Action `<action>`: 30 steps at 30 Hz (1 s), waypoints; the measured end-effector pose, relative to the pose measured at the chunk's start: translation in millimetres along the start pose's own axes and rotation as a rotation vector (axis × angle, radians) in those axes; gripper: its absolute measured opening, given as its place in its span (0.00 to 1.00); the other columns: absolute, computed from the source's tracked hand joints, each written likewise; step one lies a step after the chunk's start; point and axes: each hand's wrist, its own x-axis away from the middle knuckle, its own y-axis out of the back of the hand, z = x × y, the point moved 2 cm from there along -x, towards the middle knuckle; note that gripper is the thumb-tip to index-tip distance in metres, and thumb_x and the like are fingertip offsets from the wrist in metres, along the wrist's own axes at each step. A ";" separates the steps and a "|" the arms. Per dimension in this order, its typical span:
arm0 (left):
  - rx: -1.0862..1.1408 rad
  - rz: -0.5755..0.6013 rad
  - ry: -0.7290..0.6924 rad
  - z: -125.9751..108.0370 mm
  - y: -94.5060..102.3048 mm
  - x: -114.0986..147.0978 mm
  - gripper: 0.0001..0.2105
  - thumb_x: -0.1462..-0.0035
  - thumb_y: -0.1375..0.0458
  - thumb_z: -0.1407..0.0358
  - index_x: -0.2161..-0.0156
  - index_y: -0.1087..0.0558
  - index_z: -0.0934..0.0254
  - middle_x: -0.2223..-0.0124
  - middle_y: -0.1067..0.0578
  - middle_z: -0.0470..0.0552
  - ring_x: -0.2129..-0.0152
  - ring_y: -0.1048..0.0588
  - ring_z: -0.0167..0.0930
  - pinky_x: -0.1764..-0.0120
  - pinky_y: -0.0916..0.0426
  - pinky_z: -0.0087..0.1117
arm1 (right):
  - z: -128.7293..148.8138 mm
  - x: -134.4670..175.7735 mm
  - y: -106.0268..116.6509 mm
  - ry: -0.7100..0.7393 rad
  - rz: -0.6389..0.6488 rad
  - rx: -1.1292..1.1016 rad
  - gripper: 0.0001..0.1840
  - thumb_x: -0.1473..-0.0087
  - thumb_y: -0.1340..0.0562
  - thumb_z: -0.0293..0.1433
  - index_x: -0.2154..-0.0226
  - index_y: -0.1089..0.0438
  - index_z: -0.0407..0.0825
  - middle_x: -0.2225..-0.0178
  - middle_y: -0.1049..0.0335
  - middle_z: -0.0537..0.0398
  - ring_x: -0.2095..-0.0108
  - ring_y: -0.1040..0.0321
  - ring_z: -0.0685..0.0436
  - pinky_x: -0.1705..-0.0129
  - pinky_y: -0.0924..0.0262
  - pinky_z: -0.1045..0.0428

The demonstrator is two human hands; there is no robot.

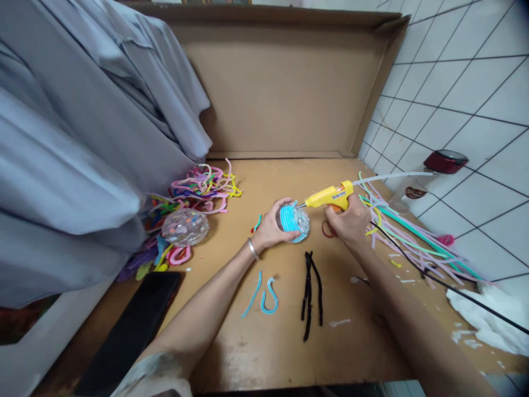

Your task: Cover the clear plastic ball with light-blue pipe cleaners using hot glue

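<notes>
Blue-wrapped round piece (292,220) is resting inside the curled fingers of the left hand (270,225), which is gripping it from the left. The right hand (351,220) is gripping the handle of a yellow glue gun (328,196).

Among containers, I am seeing a clear jar (413,192) with a dark red lid (446,161), standing to the right of the right hand and farther away; what it is holding, I cannot tell. To the left of the left hand, a clear round plastic thing (185,227) is lying beside a pile of coloured pipe cleaners (202,184); coloured spots are showing through it, but I cannot tell if they are inside.

The round piece is facing the left palm with its blue bands and the right hand with its clear, bumpy end; I am not managing to read its long axis surely. The gun is stretching sideways between the hands, its nozzle pointing left and slightly down at the top edge of the piece; if they are touching, I cannot tell. On the near side of both hands, blue strips (269,312) and black strips (308,292) are lying on the table (355,353).
</notes>
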 end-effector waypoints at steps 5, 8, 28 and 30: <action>0.023 -0.024 0.012 1.4 1.7 -0.2 0.43 0.64 0.26 0.60 0.41 0.37 0.62 0.41 0.28 0.58 0.42 0.30 0.45 0.37 0.38 0.48 | 4.6 -19.0 -4.8 -0.021 -0.087 -0.030 0.09 0.57 0.44 0.38 0.72 0.39 0.52 0.74 0.33 0.50 0.71 0.35 0.39 0.67 0.41 0.47; 0.051 -0.022 0.008 4.2 1.7 0.1 0.43 0.64 0.26 0.60 0.41 0.37 0.62 0.40 0.29 0.58 0.42 0.30 0.44 0.37 0.38 0.47 | 4.5 -14.9 -9.6 -0.014 -0.088 -0.038 0.08 0.58 0.44 0.38 0.72 0.40 0.53 0.75 0.34 0.52 0.72 0.36 0.40 0.68 0.42 0.47; 0.006 -0.025 -0.013 6.0 -6.3 -8.4 0.43 0.63 0.27 0.60 0.41 0.37 0.62 0.40 0.29 0.58 0.42 0.30 0.43 0.38 0.37 0.46 | -11.0 8.6 -21.9 -0.017 0.005 -0.019 0.09 0.56 0.43 0.39 0.71 0.37 0.52 0.74 0.33 0.52 0.72 0.37 0.40 0.68 0.43 0.48; -0.005 -0.038 -0.020 5.2 -6.2 -6.7 0.42 0.63 0.27 0.61 0.41 0.37 0.61 0.40 0.29 0.57 0.42 0.29 0.43 0.38 0.37 0.46 | -12.5 13.1 -20.5 -0.029 0.003 -0.035 0.10 0.56 0.43 0.39 0.70 0.37 0.52 0.73 0.32 0.52 0.71 0.36 0.40 0.69 0.43 0.48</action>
